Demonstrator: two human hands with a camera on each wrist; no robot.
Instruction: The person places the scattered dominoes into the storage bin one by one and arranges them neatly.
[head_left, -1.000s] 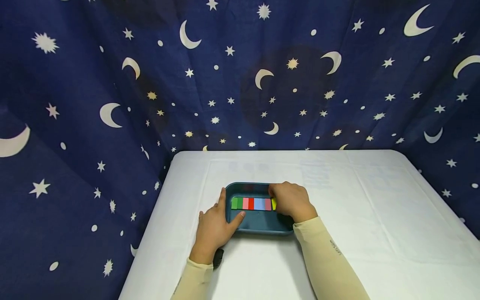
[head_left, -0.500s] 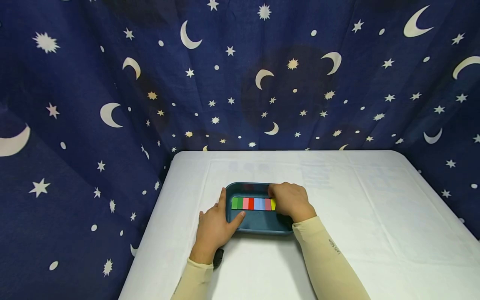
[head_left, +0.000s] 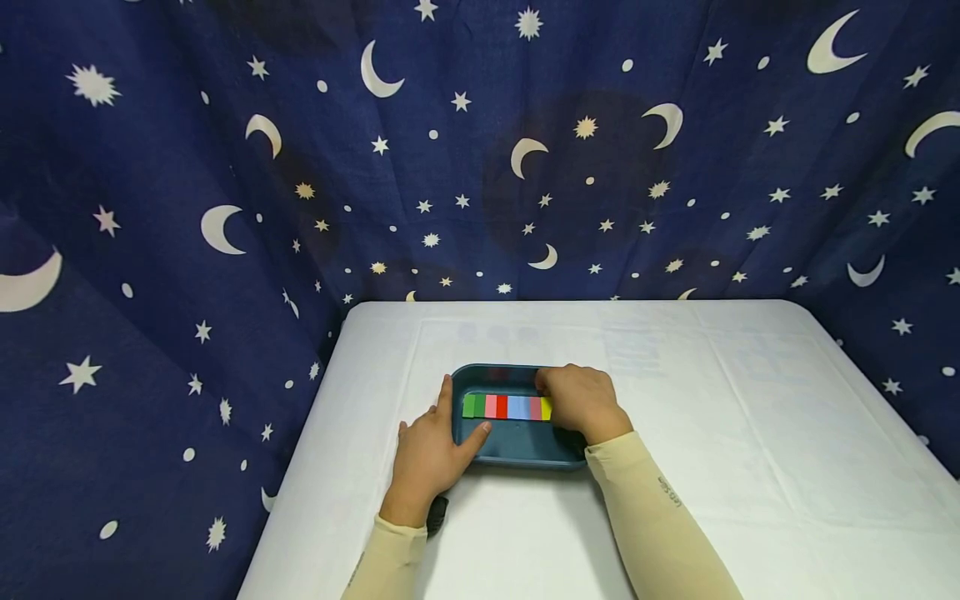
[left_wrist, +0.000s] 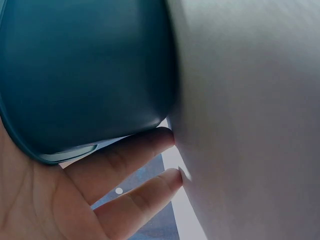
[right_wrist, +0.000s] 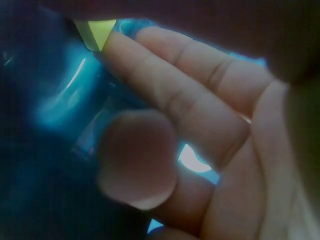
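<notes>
A dark teal tray (head_left: 525, 461) lies on the table with a row of thin coloured blocks (head_left: 502, 407) inside it. From left to right they run greens, pink, red, light blues and a darker pink. My right hand (head_left: 587, 403) reaches over the tray's right side and pinches a yellow block (head_left: 546, 408) at the row's right end. In the right wrist view a corner of that yellow block (right_wrist: 96, 34) shows by the fingertips; the rest is hidden. My left hand (head_left: 429, 454) holds the tray's left wall, thumb over the rim and fingers outside.
A white cloth covers the table (head_left: 750, 467). Behind and to the left hangs a dark blue curtain (head_left: 465, 167) with moons and stars. A small black object (head_left: 437, 515) shows beside my left wrist.
The yellow block has shifted slightly left in my right hand, to stand against the end of the row. My left hand and the tray have barely moved.
</notes>
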